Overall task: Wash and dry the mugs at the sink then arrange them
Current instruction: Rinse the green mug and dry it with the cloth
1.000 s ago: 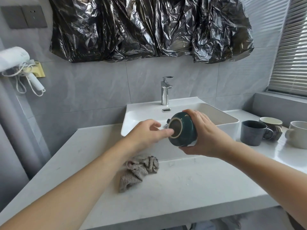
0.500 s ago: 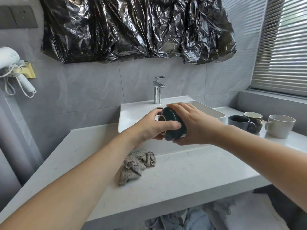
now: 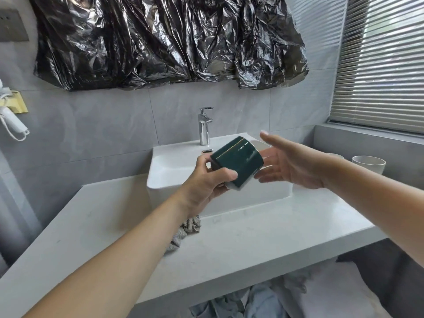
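My left hand (image 3: 204, 182) grips a dark green mug (image 3: 238, 164) by its base, holding it tilted on its side above the front of the white sink (image 3: 174, 166). Just right of the mug, my right hand (image 3: 289, 164) is open with fingers spread and holds nothing. A white mug (image 3: 369, 164) stands on the counter at the right, and the rim of another mug (image 3: 336, 156) shows just above my right forearm. A grey cloth (image 3: 185, 232) lies crumpled on the counter below my left wrist, partly hidden.
A chrome tap (image 3: 204, 126) rises behind the sink. White counter (image 3: 275, 226) runs left and right of it. Black plastic sheeting (image 3: 160, 40) covers the wall above. Window blinds (image 3: 380, 65) are at right, a wall hairdryer (image 3: 11, 120) at left, and laundry (image 3: 252, 301) lies under the counter.
My right hand has let go of the green mug and opened. The left hand now holds it alone, turned onto its side. The view has shifted right.
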